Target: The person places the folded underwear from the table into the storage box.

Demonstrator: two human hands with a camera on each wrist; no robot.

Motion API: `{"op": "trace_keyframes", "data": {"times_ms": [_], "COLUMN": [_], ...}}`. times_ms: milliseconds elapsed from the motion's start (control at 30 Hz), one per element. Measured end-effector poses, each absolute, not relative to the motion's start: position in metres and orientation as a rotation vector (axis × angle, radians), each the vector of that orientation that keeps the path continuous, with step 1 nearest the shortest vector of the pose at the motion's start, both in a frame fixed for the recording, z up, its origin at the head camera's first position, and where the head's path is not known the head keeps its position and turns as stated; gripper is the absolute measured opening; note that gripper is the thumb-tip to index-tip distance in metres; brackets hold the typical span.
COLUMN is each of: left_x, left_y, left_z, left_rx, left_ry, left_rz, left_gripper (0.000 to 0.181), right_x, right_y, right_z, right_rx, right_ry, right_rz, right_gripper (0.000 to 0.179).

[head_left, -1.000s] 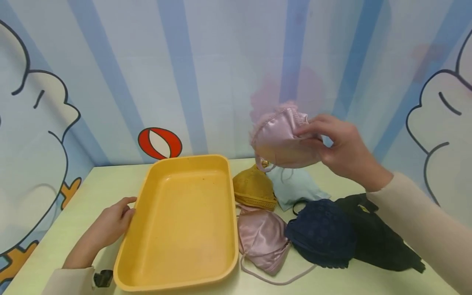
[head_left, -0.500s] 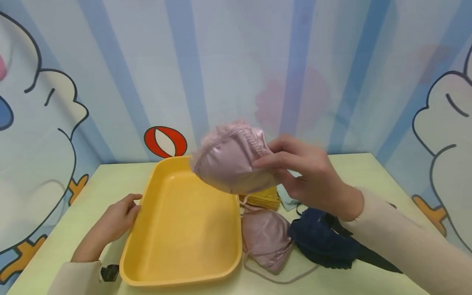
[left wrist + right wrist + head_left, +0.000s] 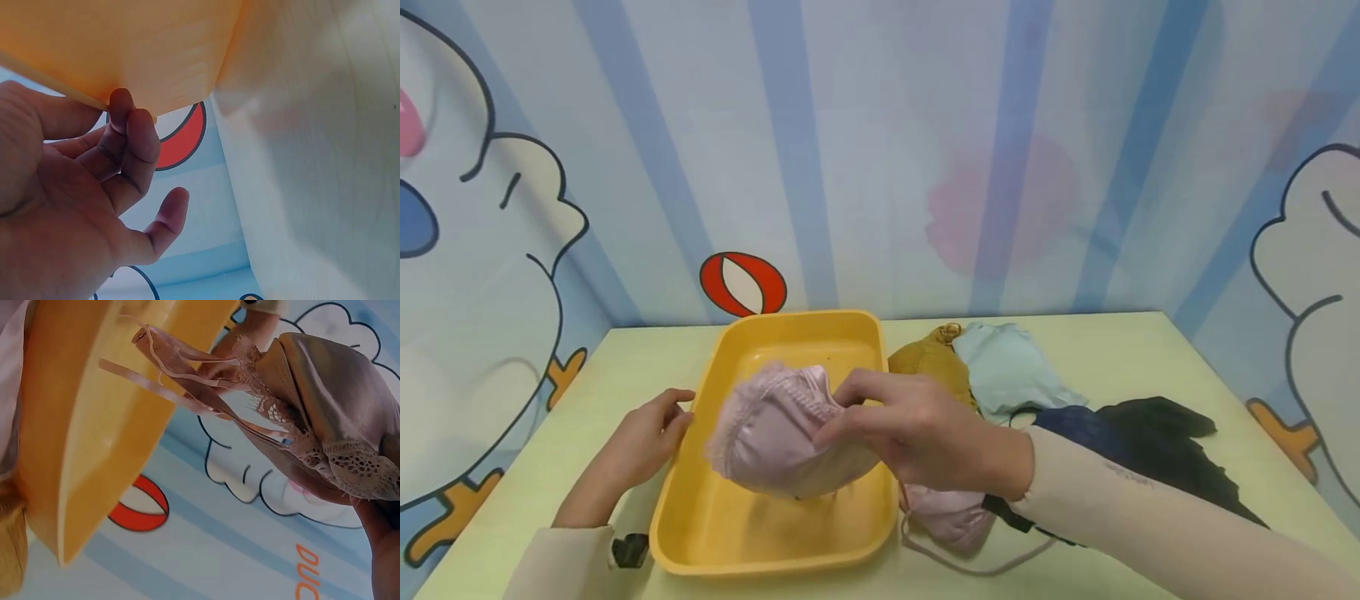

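Observation:
My right hand (image 3: 917, 425) pinches a pale pink satin bra (image 3: 775, 442) by its edge and holds it above the yellow tray (image 3: 775, 567). In the right wrist view, the bra (image 3: 350, 394) shows lace trim, and its thin straps hang over the tray (image 3: 100, 394). At the tray's left side, my left hand (image 3: 643, 446) grips the rim. In the left wrist view, fingers of the left hand (image 3: 94, 169) curl against the edge of the tray (image 3: 144, 50).
Right of the tray lie a mustard bra (image 3: 932, 362), a light blue garment (image 3: 1011, 367), a second pink bra (image 3: 955, 521), a navy bra (image 3: 1078, 429) partly under my right sleeve, and a black garment (image 3: 1165, 442). A printed backdrop (image 3: 880, 167) stands behind the table (image 3: 1120, 358).
My right hand has carried the pink bra left and down, from above the garments to over the tray. The left hand has stayed at the tray's rim.

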State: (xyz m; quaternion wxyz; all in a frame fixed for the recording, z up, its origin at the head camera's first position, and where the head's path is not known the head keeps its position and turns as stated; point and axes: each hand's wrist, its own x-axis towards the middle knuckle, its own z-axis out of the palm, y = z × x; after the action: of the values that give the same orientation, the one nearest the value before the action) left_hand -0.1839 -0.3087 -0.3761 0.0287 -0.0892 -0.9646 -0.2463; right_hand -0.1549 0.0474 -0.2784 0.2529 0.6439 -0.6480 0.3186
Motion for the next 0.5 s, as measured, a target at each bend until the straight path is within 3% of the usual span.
{"op": "trace_keyframes", "data": {"times_ms": [200,500], "left_x": [-0.184,-0.184], "left_y": [-0.309,-0.308], "left_z": [-0.376,-0.377], "left_rx": [-0.251,-0.244], "left_ry": [-2.981,-2.996], "left_rz": [-0.761,-0.775], "left_gripper": [0.033,0.034], "right_x": [-0.152,-0.151], "right_y": [0.032,0.019], "right_z": [-0.302,-0.343], "right_rx": [1.864,1.786], "right_ry": [-1.889,-2.072], "right_rz": [0.972,1.023], "right_gripper": [0.037,0.039]}}
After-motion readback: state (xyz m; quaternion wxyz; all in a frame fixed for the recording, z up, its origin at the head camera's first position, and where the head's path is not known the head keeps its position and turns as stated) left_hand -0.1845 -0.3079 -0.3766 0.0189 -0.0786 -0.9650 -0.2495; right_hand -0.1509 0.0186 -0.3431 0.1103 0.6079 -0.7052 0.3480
